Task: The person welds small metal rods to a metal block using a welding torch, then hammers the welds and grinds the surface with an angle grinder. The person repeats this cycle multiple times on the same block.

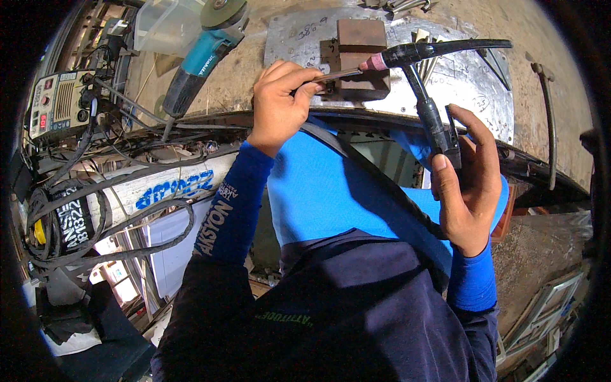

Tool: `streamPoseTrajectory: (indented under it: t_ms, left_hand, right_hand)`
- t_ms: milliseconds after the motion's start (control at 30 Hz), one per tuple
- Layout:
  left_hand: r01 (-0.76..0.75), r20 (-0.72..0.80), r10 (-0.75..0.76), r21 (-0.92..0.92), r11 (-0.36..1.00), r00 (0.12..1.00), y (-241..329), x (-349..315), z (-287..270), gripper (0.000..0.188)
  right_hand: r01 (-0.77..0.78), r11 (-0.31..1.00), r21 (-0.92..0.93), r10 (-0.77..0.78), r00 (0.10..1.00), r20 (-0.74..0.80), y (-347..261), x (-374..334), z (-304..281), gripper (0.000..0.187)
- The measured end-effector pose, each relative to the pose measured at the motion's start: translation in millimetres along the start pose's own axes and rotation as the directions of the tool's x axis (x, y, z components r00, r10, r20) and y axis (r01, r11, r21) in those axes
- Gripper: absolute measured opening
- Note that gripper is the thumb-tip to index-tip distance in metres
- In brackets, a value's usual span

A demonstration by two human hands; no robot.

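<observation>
My left hand [284, 95] is closed in a pinch on a thin metal piece [342, 74], which points to the right. In my right hand [468, 184] is a black TIG torch [425, 95], its handle between thumb and fingers. The torch's pink ceramic cup [377, 62] faces left, and its tip is close to the free end of the metal piece; whether they touch I cannot tell. Just behind and beneath them, brown metal blocks [361, 35] rest on a grey metal plate [299, 38] with handwritten marks.
A teal and black angle grinder [202, 62] lies left on the wooden bench [248, 79], by a clear plastic bin [167, 25]. Several metal strips [428, 67] lie behind the torch. A metal rod [548, 127] lies right. Farther left are a welding machine [60, 102], a white gas cylinder [153, 188] and cables.
</observation>
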State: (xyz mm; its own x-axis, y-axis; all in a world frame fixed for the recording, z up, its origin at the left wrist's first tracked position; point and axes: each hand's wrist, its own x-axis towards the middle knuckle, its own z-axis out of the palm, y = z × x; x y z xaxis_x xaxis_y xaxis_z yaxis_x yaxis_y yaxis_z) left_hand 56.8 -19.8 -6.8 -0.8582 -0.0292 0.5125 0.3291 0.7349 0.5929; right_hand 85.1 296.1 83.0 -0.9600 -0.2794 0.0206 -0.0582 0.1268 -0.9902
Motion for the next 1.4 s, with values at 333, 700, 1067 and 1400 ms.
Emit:
streamPoseTrajectory:
  t_ms: [333,700,1067,1400]
  left_hand:
    - [0.008,-0.003,-0.008,-0.01,1.0,1.0,0,0,0,0.018]
    - [-0.003,0.039,0.003,0.022,1.0,0.999,2,0,-2,0.014]
    - [0.021,0.008,-0.021,0.001,1.0,1.0,0,-1,0,0.018]
    - [0.015,0.005,-0.015,-0.01,1.0,1.0,0,0,0,0.018]
  right_hand:
    - [0.003,1.0,-0.001,-0.003,0.997,-0.075,1,1,1,0.058]
    - [0.004,1.0,0.023,-0.003,0.999,-0.046,2,0,0,0.058]
    - [0.166,0.983,-0.077,-0.168,0.986,-0.019,9,3,4,0.056]
    - [0.219,0.973,-0.072,-0.222,0.974,-0.037,12,2,3,0.058]
